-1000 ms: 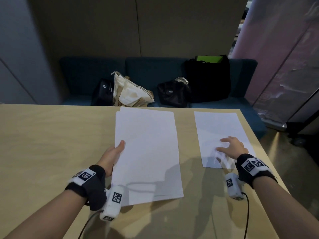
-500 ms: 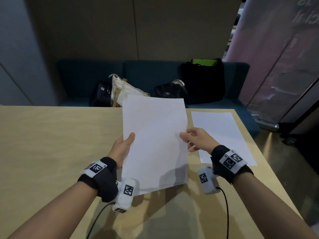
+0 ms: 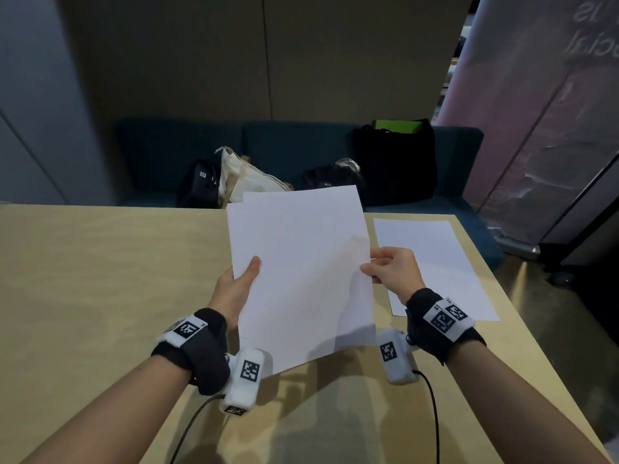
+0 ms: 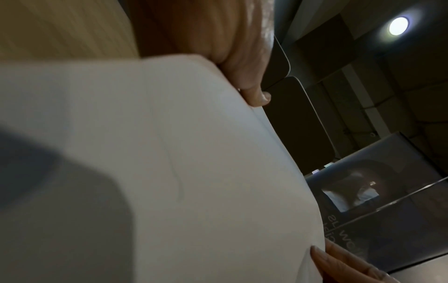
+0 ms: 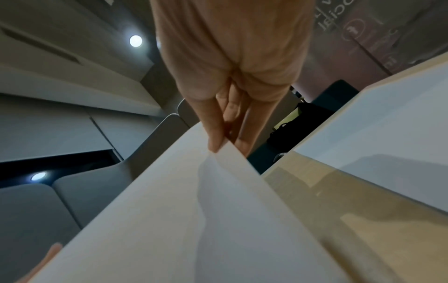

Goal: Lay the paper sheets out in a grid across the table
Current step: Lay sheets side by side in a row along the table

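Above the pale wooden table (image 3: 100, 279), the left hand (image 3: 234, 289) grips a thin white paper stack (image 3: 301, 272) while the right hand (image 3: 395, 269) pinches its top sheet.

The left hand (image 4: 242, 63) holds the white paper sheets (image 4: 169, 153) by their edge, above the desk (image 4: 60, 28).

Left hand (image 3: 234, 289): raised above the table, thumb laid flat on the front of the paper stack (image 3: 301, 272) at its left edge, fingers hidden behind. Right hand (image 3: 393, 269): at the stack's right edge, thumb and fingers pinching the top sheet. Both forearms bare, reaching in from the near side, dark bands at the wrists.
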The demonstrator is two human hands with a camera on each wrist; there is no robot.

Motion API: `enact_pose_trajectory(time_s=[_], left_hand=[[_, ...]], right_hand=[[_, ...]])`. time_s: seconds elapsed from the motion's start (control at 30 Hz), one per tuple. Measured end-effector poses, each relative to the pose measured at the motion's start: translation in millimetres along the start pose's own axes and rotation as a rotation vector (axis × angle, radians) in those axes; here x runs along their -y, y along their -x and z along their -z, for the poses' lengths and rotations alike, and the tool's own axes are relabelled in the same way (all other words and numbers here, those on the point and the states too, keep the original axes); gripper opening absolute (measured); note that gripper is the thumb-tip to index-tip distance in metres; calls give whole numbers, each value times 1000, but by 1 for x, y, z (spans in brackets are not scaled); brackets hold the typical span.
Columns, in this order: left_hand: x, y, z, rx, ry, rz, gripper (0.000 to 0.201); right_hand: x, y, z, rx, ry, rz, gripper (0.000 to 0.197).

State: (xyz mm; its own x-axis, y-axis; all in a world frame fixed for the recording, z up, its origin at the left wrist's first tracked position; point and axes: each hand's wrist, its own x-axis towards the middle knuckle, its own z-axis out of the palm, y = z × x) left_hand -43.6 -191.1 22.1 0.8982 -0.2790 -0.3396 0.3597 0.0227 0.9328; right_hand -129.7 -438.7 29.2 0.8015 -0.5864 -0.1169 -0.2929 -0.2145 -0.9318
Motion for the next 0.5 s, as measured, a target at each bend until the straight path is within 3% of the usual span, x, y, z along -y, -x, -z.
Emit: enact_pose_trajectory(time_s=[0.27, 0.37, 0.5], left_hand=[[-2, 2, 14, -54, 16, -5, 42], [-3, 0, 19, -79, 26, -7, 42], [-5, -5, 26, -114, 31, -15, 39]], right_hand=[[3, -2, -10, 89, -50, -26, 26], [8, -5, -21, 42, -93, -40, 6], [12, -14, -38, -99, -92, -30, 27]])
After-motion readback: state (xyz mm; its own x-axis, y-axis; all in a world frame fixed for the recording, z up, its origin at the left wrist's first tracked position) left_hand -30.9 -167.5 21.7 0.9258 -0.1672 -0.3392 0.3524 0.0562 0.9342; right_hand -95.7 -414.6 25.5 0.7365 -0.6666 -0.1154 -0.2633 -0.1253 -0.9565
